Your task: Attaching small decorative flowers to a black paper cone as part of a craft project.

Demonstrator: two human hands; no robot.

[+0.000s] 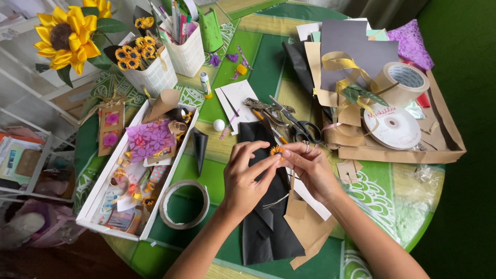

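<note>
Both hands meet over the middle of a round green table (258, 67). My left hand (245, 175) and my right hand (310, 168) pinch a tiny orange paper flower (276, 150) between their fingertips. A ring sits on a finger of my right hand. Under the hands lie a long black paper sheet (266, 232) and brown paper pieces (310, 232). Black-handled scissors (299, 126) and a metal hole punch (266, 108) rest just beyond the fingers.
A white tray (103, 186) of craft scraps and a tape roll (184, 204) lie left. Baskets with pens (186, 46) and small sunflowers (144, 62) stand behind. A cardboard tray (449, 144) at right holds papers, gold ribbon, a tape roll (405, 80) and a ribbon spool (392, 125).
</note>
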